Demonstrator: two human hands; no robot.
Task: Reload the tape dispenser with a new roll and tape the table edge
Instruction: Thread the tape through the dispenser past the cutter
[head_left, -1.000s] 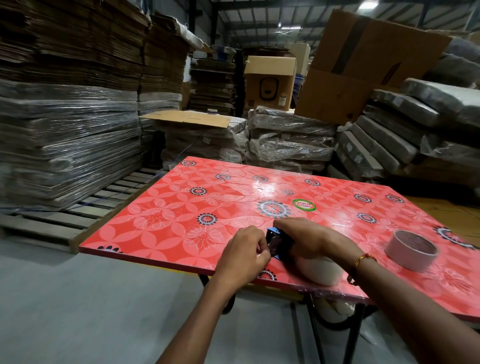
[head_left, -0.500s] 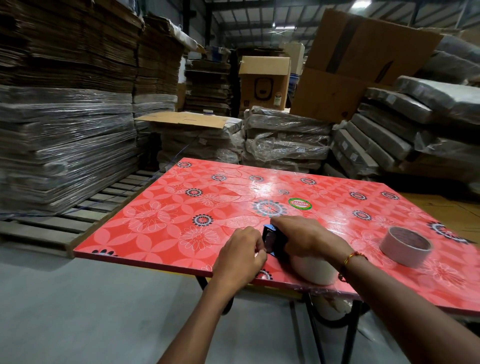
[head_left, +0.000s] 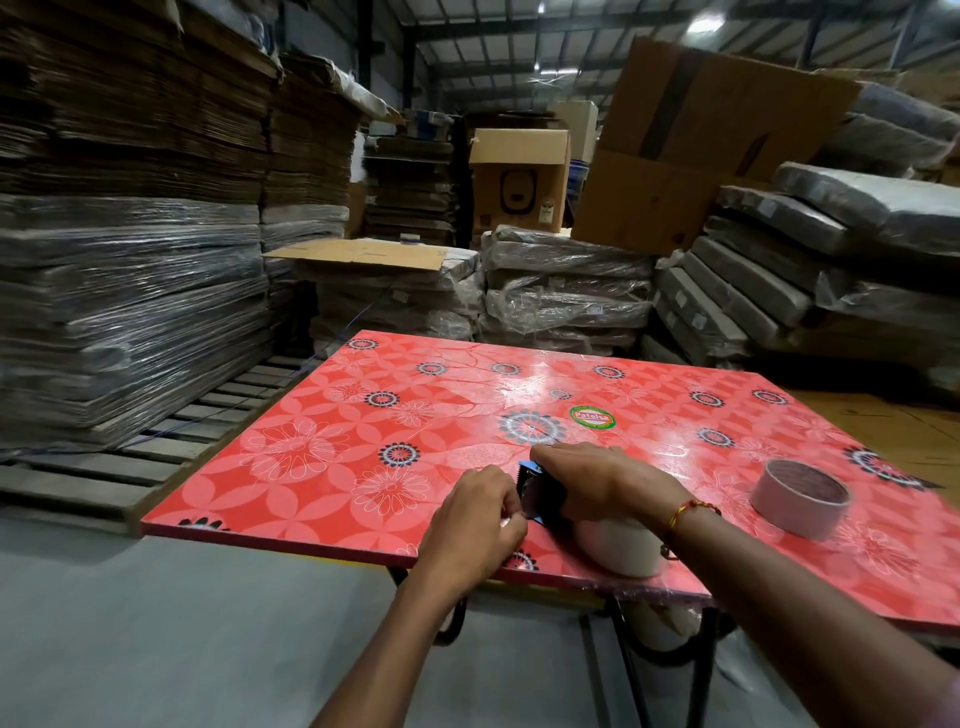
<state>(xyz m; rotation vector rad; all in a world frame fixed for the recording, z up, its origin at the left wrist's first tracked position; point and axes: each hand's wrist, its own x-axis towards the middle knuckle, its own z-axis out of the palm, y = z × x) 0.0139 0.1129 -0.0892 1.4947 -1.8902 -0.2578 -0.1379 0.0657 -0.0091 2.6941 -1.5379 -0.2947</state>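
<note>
A blue and black tape dispenser (head_left: 537, 493) lies on the red flowered table (head_left: 322, 467) near its front edge. A white tape roll (head_left: 621, 548) sits in it, partly under my wrist. My right hand (head_left: 597, 480) grips the dispenser from above. My left hand (head_left: 475, 522) is just left of the dispenser's toothed end, fingers curled and pinching the clear tape end there. A second roll, an almost bare cardboard core (head_left: 800, 499), lies flat on the table to the right.
The table's black metal legs (head_left: 631, 670) show below the front edge. Shrink-wrapped stacks of flat cardboard on a wooden pallet (head_left: 130, 322) stand to the left. Wrapped bundles (head_left: 566, 291) and cardboard boxes (head_left: 519, 179) crowd behind the table. Grey concrete floor (head_left: 156, 623) lies in front.
Both hands stay at the dispenser in nearly the same pose. The view has shifted a little; the left hand's fingers remain closed at the dispenser's toothed end.
</note>
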